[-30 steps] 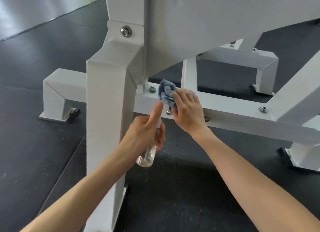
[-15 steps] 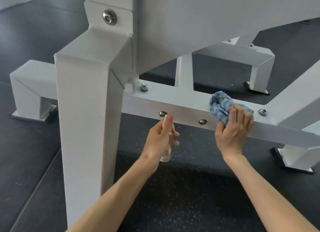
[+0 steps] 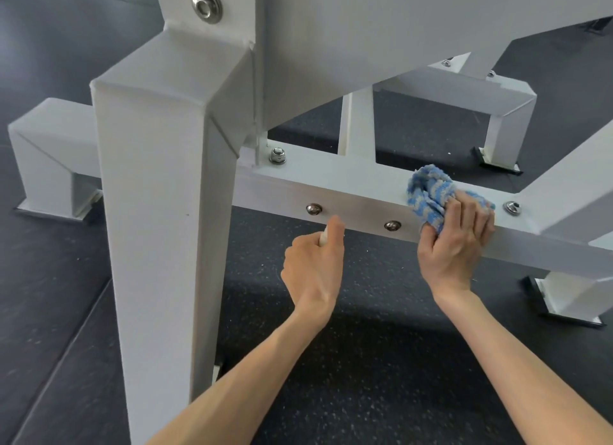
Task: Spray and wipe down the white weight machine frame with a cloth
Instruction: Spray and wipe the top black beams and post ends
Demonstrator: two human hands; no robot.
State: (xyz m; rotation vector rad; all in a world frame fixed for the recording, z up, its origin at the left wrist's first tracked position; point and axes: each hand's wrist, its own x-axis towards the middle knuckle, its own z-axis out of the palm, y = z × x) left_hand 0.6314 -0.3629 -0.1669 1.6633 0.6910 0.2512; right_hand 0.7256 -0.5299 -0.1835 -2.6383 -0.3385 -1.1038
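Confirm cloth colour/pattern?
Cloth: blue with pale wavy stripes, clearest in the head view.

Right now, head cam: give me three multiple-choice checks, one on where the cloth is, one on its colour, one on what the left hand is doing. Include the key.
1. Where is the cloth?
A) dropped, lying loose
B) on the horizontal bar, under the right hand
C) out of view

2. Cloth colour?
A) red
B) yellow
C) blue and white

3. Left hand?
A) gripping the spray bottle
B) open, holding nothing
C) out of view

Key:
1 B, the right hand holds it against the bar's top edge.
2 C, blue and white stripes show.
3 A, the fingers curl round the bottle, with only its white top showing.
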